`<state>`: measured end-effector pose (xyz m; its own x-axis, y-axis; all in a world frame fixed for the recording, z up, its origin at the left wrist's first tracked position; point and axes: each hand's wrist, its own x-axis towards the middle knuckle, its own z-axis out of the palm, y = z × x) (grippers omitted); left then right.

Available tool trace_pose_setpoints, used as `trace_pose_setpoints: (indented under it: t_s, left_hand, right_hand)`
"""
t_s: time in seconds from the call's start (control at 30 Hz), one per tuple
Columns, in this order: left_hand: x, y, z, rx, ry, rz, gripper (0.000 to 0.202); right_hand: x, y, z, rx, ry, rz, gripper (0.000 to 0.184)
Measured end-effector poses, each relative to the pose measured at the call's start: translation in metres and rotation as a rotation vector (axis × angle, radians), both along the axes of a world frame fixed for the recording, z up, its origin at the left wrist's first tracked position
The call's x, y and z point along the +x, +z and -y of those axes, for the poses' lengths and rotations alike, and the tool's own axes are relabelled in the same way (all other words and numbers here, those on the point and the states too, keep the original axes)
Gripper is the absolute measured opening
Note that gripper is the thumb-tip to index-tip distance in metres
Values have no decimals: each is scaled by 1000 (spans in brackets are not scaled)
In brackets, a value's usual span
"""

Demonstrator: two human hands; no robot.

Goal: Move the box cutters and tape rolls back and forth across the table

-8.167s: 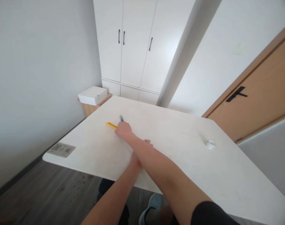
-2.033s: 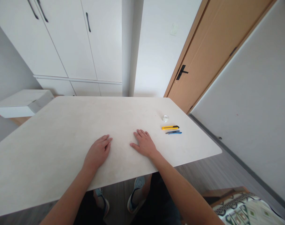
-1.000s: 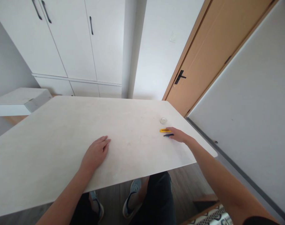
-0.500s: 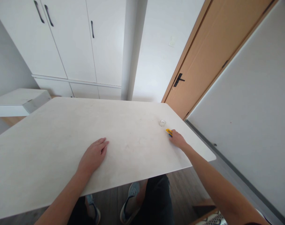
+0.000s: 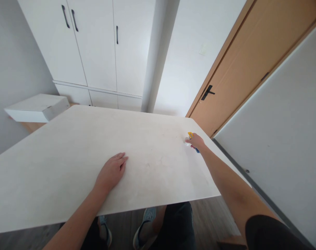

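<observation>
My left hand (image 5: 111, 173) lies flat on the white tabletop, fingers stretched out and nothing in it. Toward the table's right end, my right hand (image 5: 196, 141) is closed around a yellow and blue utility knife (image 5: 190, 134). The knife's yellow end sticks out past the fingers on the far side, and its blue end shows below the hand. A small clear round thing (image 5: 186, 142), like a roll of tape, is at the fingertips of my right hand, partly covered by them. Whether the fingers also grip it I cannot tell.
The white table (image 5: 77, 149) has rounded corners, with its near edge just in front of my legs. A white box (image 5: 38, 108) stands beyond its left end. White cabinets (image 5: 97, 52) line the back, and a wooden door (image 5: 233, 59) is at the right.
My right hand has moved forward with the utility knife, from beside the clear round thing to right at it. The knife has turned in the hand. My left hand stays flat; the view has shifted.
</observation>
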<state>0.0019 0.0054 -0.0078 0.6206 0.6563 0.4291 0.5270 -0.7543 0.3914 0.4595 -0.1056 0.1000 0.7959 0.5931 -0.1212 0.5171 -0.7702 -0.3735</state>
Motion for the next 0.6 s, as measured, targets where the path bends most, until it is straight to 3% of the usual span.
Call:
trace_pose_setpoints:
  t_s: [0.1,0.23,0.33,0.47,0.6]
  left_hand:
    - [0,1,2,-3,18,-20,41]
    - [1,4,5,7,28,-35,40]
    - [2,7,7,-8,27,-15,38]
    - [3,13,10,-42,37,-19,37]
    - [3,16,12,-67,28,-15,36]
  right_hand:
    - [2,-5,-11,-133,92,28,44]
    - [2,-7,-21,-263,97,92,39]
    - [-18,1,-41,-268,149,114,39]
    - [-93,17,-99,-160,353,91,39]
    - [-218,29,-174,-64,644,19,45]
